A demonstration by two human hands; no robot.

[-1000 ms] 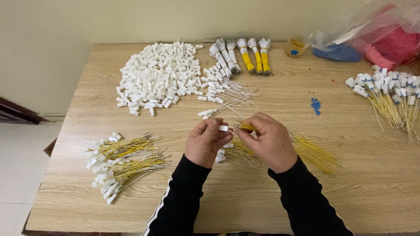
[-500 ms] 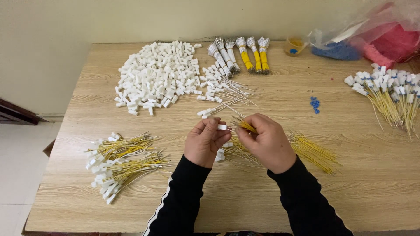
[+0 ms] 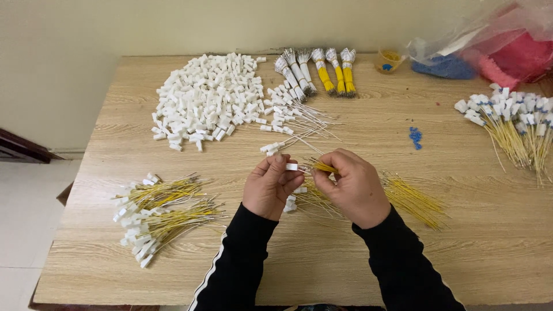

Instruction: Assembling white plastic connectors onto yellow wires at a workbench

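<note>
**One connector at the fingertips, a big heap left to go**

A small white connector (image 3: 292,166) is pinched in the fingertips of the left hand (image 3: 272,187), while a yellow wire (image 3: 322,167) is gripped by the right hand (image 3: 352,185) and held right up to it, just above the table (image 3: 357,253). Both hands are closed on their pieces, near the front middle of the surface.

Finished work can be judged from the two bundles of yellow wires with white ends (image 3: 158,210) laid at the left, and from a further batch with white and blue ends (image 3: 510,118) at the far right. Much appears left: a large heap of loose white connectors (image 3: 207,101) is spread at the back, bare yellow wires (image 3: 412,198) are fanned out beside the right hand, and tied bunches of white and yellow wires (image 3: 317,69) are lined up by the wall.

The light wooden table is set against a plain pale wall (image 3: 173,26), with a pale tiled floor (image 3: 23,224) seen at the left; a plastic bag with pink and blue contents (image 3: 489,40) is parked in the back right corner
</note>
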